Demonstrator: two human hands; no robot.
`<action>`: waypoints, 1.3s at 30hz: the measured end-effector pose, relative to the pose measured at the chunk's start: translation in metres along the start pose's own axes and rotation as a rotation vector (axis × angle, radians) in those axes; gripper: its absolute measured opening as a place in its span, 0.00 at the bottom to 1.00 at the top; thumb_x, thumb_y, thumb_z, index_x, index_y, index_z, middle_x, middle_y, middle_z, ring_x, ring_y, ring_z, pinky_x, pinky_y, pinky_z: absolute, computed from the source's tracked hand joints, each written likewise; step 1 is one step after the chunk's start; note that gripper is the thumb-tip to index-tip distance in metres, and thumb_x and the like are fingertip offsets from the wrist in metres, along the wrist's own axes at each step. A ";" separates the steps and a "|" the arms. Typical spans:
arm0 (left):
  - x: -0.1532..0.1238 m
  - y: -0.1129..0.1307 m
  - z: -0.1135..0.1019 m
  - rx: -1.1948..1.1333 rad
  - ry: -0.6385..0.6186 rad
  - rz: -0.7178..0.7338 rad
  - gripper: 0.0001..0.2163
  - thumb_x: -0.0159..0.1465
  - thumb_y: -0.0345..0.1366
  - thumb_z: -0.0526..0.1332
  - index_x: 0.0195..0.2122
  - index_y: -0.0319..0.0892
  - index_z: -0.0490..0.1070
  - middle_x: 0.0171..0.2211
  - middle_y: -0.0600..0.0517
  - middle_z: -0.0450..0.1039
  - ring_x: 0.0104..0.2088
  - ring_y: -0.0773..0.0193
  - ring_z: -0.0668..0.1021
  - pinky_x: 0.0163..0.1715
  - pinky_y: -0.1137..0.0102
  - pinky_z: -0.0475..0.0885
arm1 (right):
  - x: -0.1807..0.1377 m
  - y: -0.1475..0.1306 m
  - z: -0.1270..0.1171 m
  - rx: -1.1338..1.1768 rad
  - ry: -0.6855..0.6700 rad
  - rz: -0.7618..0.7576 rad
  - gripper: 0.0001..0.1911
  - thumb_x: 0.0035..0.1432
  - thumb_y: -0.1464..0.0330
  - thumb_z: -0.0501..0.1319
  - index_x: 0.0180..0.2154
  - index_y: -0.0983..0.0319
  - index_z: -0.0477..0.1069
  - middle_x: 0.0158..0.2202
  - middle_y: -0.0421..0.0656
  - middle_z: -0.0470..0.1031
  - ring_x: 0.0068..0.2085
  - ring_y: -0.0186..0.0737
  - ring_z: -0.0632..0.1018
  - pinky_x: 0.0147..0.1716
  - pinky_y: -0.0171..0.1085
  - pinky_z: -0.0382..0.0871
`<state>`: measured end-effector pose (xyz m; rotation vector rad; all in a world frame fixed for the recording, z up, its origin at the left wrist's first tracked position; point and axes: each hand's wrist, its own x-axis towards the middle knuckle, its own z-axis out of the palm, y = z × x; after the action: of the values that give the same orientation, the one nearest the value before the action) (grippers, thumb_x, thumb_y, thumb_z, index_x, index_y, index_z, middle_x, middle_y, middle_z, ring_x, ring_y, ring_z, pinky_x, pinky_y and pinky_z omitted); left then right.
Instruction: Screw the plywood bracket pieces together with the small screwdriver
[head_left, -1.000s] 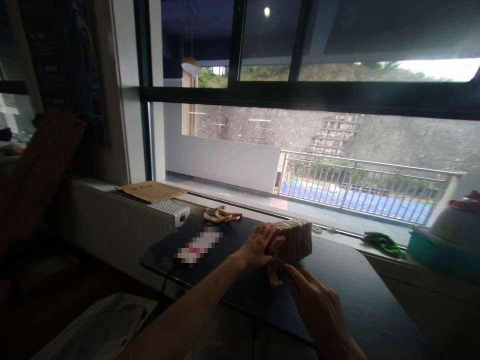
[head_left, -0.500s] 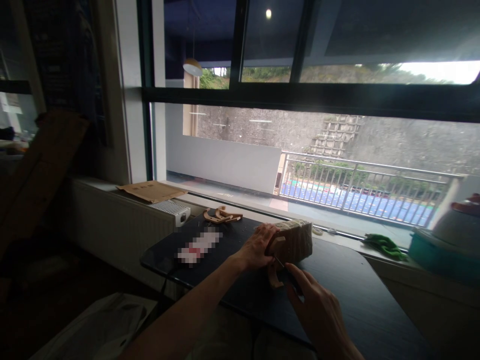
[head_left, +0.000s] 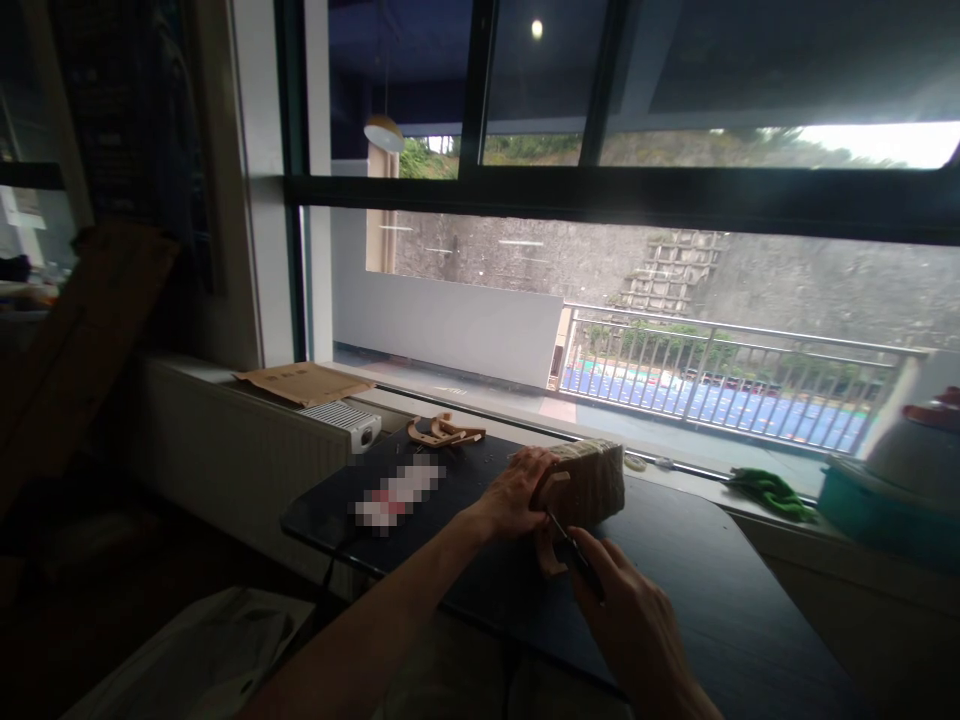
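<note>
On the dark table stands a brown block [head_left: 596,490] with a pale, wrapped-looking top. At its left side my left hand [head_left: 521,490] grips a curved wooden piece [head_left: 551,558], whose upper end rests against the block's face. Part of this piece is hidden by the fingers. My right hand [head_left: 626,600] is wrapped round the dark handle of a slim tool [head_left: 585,570] with a thin metal blade or shaft. Its tip meets the wood beside my left fingertips. Whether it is a knife or another pointed tool, I cannot tell.
Several curved wooden pieces [head_left: 446,432] lie at the table's back edge. A blurred-out flat item [head_left: 397,495] is left on the table [head_left: 697,570]. On the sill are a cardboard envelope [head_left: 304,382], a green cloth [head_left: 769,493] and a teal container [head_left: 855,500].
My right hand has tilted slightly, so more of the tool's dark handle shows. My left hand, the block and the curved piece stay nearly where they were.
</note>
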<state>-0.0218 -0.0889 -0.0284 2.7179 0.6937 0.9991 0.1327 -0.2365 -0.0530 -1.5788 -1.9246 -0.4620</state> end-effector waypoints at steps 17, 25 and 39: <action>0.001 0.003 -0.002 -0.036 -0.010 -0.039 0.37 0.48 0.30 0.66 0.59 0.43 0.54 0.61 0.42 0.54 0.63 0.48 0.54 0.62 0.52 0.51 | 0.005 0.005 0.005 0.128 -0.020 0.152 0.15 0.62 0.64 0.52 0.49 0.54 0.69 0.43 0.39 0.78 0.35 0.38 0.81 0.28 0.32 0.72; 0.000 0.003 -0.001 -0.004 -0.007 -0.030 0.36 0.49 0.31 0.66 0.59 0.41 0.54 0.61 0.42 0.54 0.63 0.50 0.54 0.62 0.54 0.53 | 0.000 0.007 0.002 0.045 -0.019 0.045 0.17 0.64 0.67 0.48 0.51 0.55 0.68 0.43 0.41 0.77 0.35 0.37 0.80 0.24 0.30 0.70; -0.001 0.003 -0.001 -0.042 0.002 -0.018 0.36 0.49 0.31 0.65 0.59 0.45 0.53 0.61 0.44 0.55 0.63 0.50 0.55 0.62 0.53 0.53 | -0.001 0.007 0.000 0.038 0.011 -0.004 0.17 0.62 0.68 0.50 0.50 0.54 0.68 0.39 0.41 0.78 0.29 0.35 0.80 0.21 0.30 0.68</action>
<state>-0.0219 -0.0915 -0.0272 2.6698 0.6888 1.0012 0.1401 -0.2357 -0.0539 -1.5460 -1.9176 -0.4319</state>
